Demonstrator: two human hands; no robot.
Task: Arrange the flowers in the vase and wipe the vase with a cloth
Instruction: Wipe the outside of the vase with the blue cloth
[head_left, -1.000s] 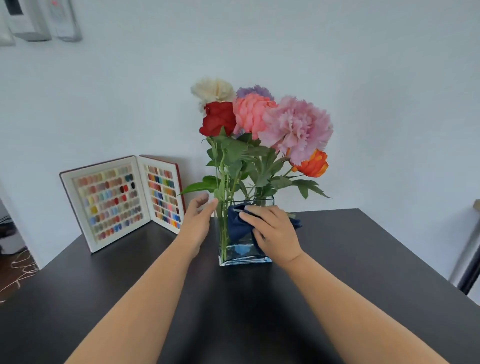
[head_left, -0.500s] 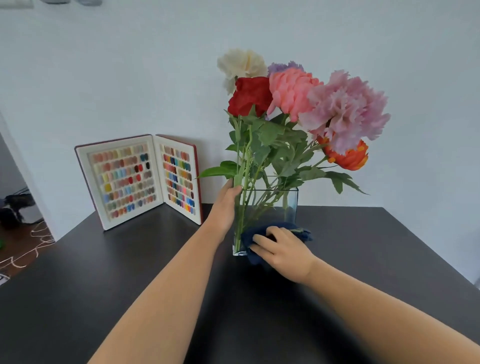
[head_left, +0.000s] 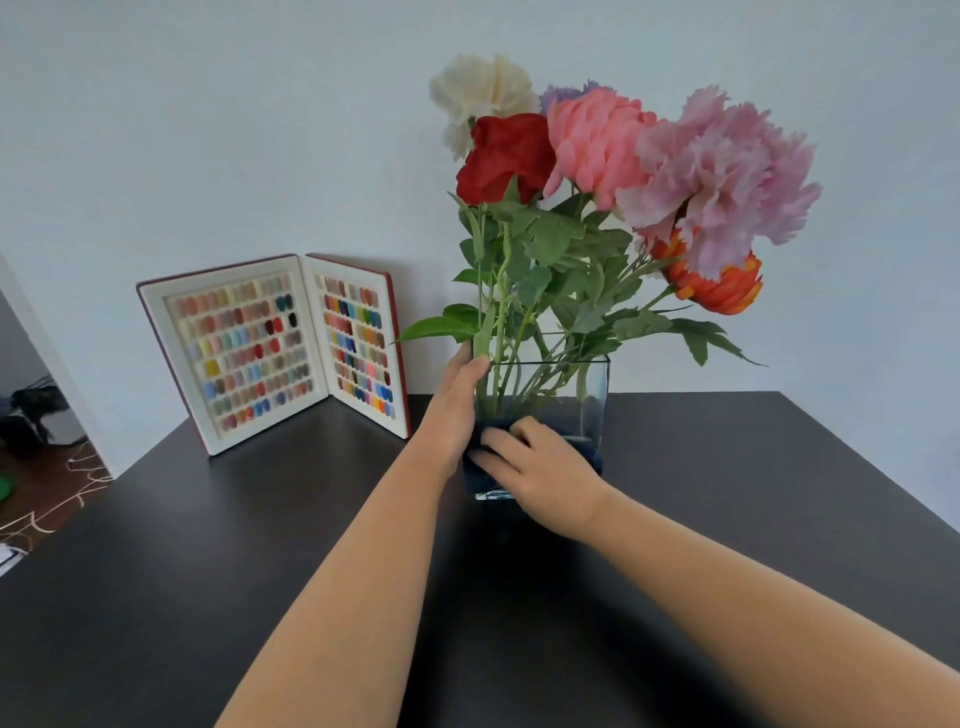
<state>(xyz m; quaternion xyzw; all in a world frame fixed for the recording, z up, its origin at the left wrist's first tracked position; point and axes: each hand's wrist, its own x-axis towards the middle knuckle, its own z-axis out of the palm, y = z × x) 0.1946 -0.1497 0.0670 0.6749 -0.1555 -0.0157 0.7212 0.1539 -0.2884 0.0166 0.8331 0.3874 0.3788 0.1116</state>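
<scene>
Glass vase (head_left: 589, 400) | left hand (head_left: 454, 410) steadies | right hand (head_left: 540, 475) apparently presses cloth (head_left: 478, 467)

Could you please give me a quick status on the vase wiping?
Left hand steadies glass vase at its left edge. Right hand presses blue cloth against lower front. Flowers in. Nothing in the way.

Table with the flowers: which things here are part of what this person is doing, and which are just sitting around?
Part of the job:
- glass vase, steadied by the left hand
- flowers standing in it
- dark blue cloth, pressed low on the vase front by the right hand

Just there:
- open colour sample book, standing against the wall
- black table
</scene>
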